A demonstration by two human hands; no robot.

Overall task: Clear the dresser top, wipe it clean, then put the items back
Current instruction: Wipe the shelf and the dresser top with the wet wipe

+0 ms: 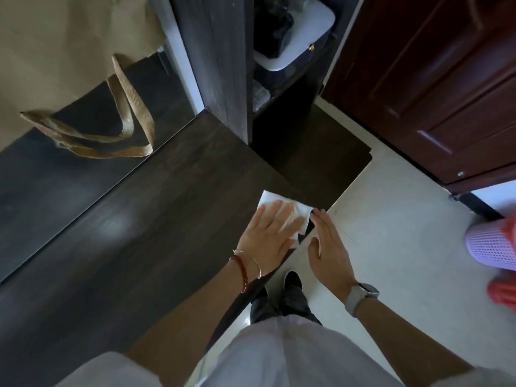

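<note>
The dark wooden dresser top (134,227) runs from the lower left to the middle of the view. A white wipe (300,212) lies flat near its right edge. My left hand (266,236) presses on the wipe with straight, spread fingers. My right hand (329,247) hovers just off the dresser's right edge, fingers straight, its fingertips close to the wipe's corner, holding nothing.
A beige tote bag (55,51) with looped handles (122,127) hangs at the back left against a mirror. A tall dark cabinet panel (220,65) stands behind the dresser. A red-brown door (432,79) is on the right, a pink mesh object (491,244) on the pale floor.
</note>
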